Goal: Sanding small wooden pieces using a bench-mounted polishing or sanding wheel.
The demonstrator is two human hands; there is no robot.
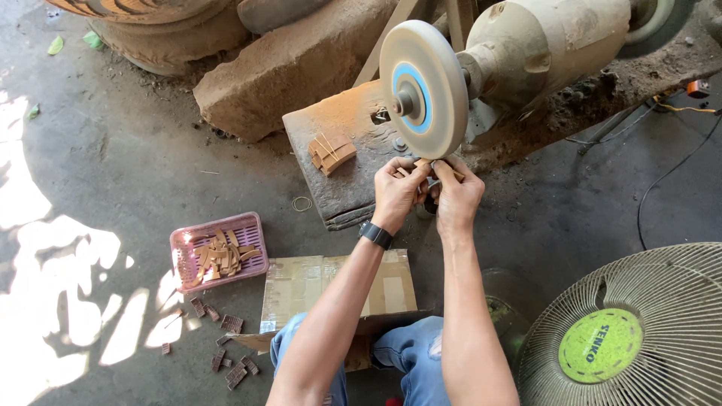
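Both hands (429, 188) gripping wood piece (440, 167)

Daylight is filling the scene, mostly soft and even. Hard sun is coming in from the left and blowing out patches on the concrete floor (113, 173) to pure white, no detail left there. Dappled shadow edges are falling beside the pink basket (218, 252). The arms and both hands (427, 192) are sitting in open shade, evenly lit, with faint shadows under them. The grinding wheel (423, 89) is looking smooth, its surface detail blurring out. Focus is holding sharp across the centre. Wide-angle lens is bending the frame edges; the fan (639, 331) at lower right is stretching slightly. No glare on the lens.
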